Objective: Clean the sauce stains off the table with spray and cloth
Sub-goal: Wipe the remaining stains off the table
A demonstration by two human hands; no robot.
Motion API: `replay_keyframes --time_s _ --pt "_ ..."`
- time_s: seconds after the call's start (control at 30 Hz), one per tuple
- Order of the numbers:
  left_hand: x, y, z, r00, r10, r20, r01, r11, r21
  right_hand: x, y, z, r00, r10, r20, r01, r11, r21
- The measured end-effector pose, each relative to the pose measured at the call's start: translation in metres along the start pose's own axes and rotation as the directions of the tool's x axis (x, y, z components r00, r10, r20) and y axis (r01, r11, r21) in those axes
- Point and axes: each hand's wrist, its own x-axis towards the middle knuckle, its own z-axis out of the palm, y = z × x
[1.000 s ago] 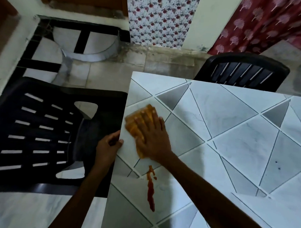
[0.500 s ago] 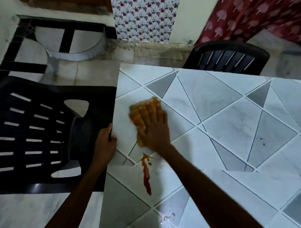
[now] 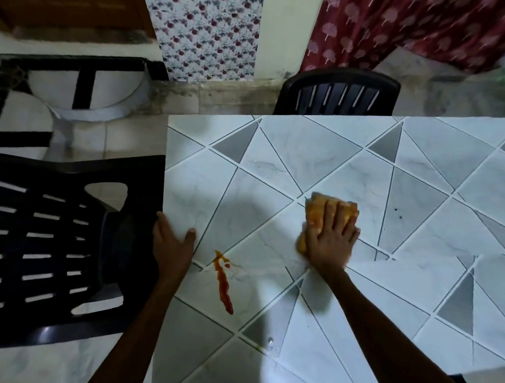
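While the right hand [image 3: 331, 242] lies flat on an orange cloth [image 3: 316, 213], its fingers straight and spread and pressing the cloth down onto the table [image 3: 304, 153], the left hand [image 3: 170, 245] holds the table's left edge, thumb resting on top and the other fingers going over the edge, mostly out of sight. The cloth sits near the middle of the tiled top, with part of it showing beyond the fingertips and at the hand's left side. A long red sauce stain [image 3: 223, 285] runs down the table between the two forearms, just beside the left wrist and well apart from the cloth. A few drops of liquid [image 3: 270, 342] glisten nearer the person. A black slatted chair [image 3: 43, 241] stands against the table's left side, and a second black chair [image 3: 337, 94] stands at the far edge, below a red patterned curtain [image 3: 423, 31].
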Motion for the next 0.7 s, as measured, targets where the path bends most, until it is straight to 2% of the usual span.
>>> replay_keyframes --time_s 0.07,0.17,0.27,0.3,0.33,0.37,0.43,0.5,0.57,0.63,0.7 --pt "0.002 -0.001 0.002 1.000 -0.006 -0.014 0.006 1.000 0.002 0.029 -0.042 0.002 0.999 -0.026 0.037 0.025 0.999 0.020" --pt "0.001 -0.005 0.003 1.000 0.002 -0.003 -0.002 1.000 -0.021 0.027 -0.097 0.016 0.947 -0.320 0.014 0.320 0.947 0.008" --pt "0.008 -0.009 -0.004 1.000 -0.008 0.023 0.010 0.997 -0.072 -0.023 -0.109 0.034 0.751 -0.659 0.036 0.659 0.752 0.028" --pt "0.010 -0.010 -0.007 1.000 -0.008 0.028 0.010 0.996 -0.087 -0.041 -0.095 0.036 0.700 -0.712 0.058 0.710 0.702 0.045" --pt "0.010 -0.010 -0.007 0.999 -0.006 0.035 0.009 0.995 -0.097 -0.058 -0.074 0.036 0.680 -0.731 0.059 0.729 0.682 0.048" --pt "0.010 -0.010 -0.008 0.999 -0.002 0.042 0.007 0.995 -0.103 -0.072 -0.051 0.035 0.688 -0.724 0.056 0.723 0.690 0.045" --pt "0.006 -0.007 -0.006 0.999 0.002 0.049 0.003 0.995 -0.100 -0.093 0.004 0.030 0.784 -0.620 0.039 0.620 0.784 0.011" --pt "0.003 -0.006 -0.003 1.000 -0.005 0.029 0.007 0.997 -0.082 -0.098 0.054 0.021 0.897 -0.442 0.018 0.442 0.897 -0.019" --pt "0.002 -0.005 0.001 1.000 -0.002 -0.003 0.002 1.000 -0.016 -0.090 0.088 0.009 0.973 -0.229 0.000 0.229 0.973 -0.011" --pt "0.003 -0.006 0.003 1.000 0.008 -0.028 -0.006 0.997 0.078 -0.072 0.096 0.001 0.999 -0.022 -0.024 0.023 0.999 0.028" --pt "0.004 -0.007 0.006 0.999 0.015 -0.043 -0.009 0.992 0.127 -0.044 0.086 -0.001 0.989 0.144 -0.045 -0.141 0.987 0.073"
